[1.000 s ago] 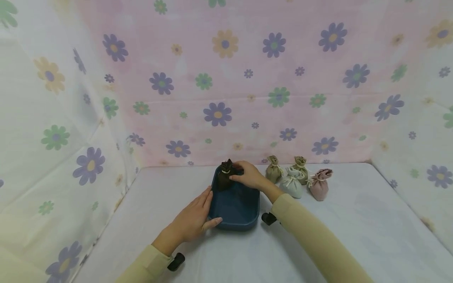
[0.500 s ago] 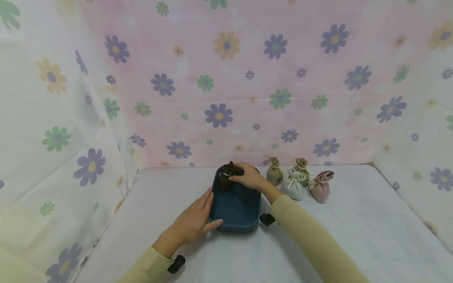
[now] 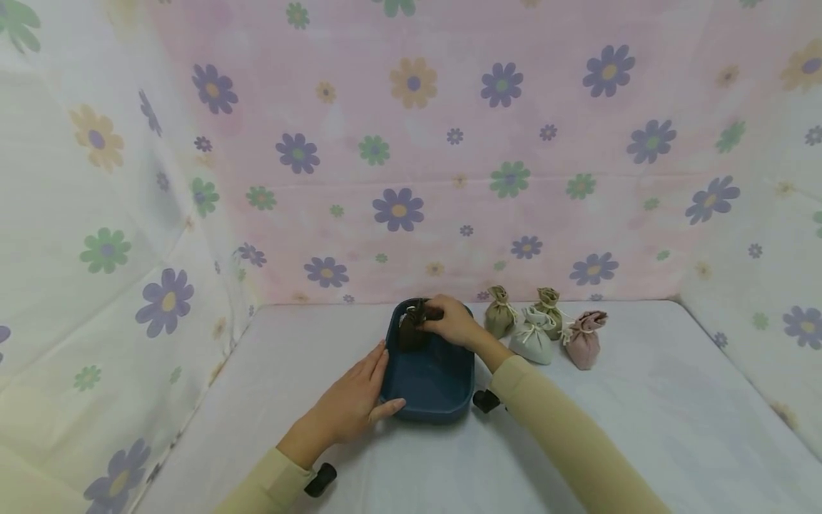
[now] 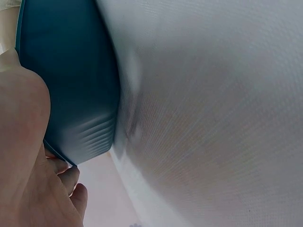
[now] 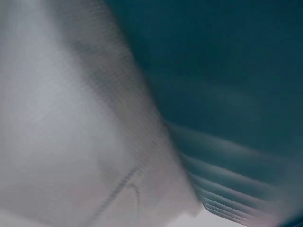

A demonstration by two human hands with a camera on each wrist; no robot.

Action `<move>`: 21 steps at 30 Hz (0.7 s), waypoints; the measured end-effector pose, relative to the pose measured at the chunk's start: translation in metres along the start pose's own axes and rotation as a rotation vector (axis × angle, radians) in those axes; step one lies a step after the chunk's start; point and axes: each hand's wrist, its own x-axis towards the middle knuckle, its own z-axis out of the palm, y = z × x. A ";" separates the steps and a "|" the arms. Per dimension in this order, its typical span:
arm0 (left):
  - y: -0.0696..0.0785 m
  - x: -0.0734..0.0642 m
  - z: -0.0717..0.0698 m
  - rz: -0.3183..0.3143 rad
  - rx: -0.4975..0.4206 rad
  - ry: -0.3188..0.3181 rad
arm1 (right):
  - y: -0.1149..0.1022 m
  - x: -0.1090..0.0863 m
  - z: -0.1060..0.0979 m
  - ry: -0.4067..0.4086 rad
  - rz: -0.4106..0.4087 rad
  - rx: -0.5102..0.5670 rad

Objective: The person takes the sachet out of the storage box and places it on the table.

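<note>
In the head view, a dark blue rectangular bin [image 3: 429, 385] stands on the white table surface. My left hand [image 3: 349, 396] rests along its left side, fingers fairly straight, thumb stretched toward the near rim. The left wrist view has that hand [image 4: 33, 165] against the rim, above the bin's ribbed outer wall [image 4: 80, 94]. Inside the far left part of the bin is a dark brown drawstring pouch [image 3: 411, 334]. My right hand [image 3: 454, 323] reaches over the right rim and holds the pouch near its neck; most fingertips are hidden. Only the bin's outer wall [image 5: 213, 85] and blurred cloth fill the right wrist view.
Right of the bin stand two olive drawstring pouches [image 3: 499, 318] [image 3: 548, 308], a pale grey pouch [image 3: 531, 344] and a pink pouch [image 3: 582, 346]. Flowered cloth [image 3: 398, 243] walls the table at the back and both sides.
The brown pouch's top has shifted slightly to the right and lower, with my right thumb now overlapping it. My left hand and the bin look unchanged.
</note>
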 end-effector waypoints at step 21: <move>-0.002 0.003 0.003 -0.004 0.003 0.010 | -0.036 -0.042 -0.051 0.107 -0.008 0.006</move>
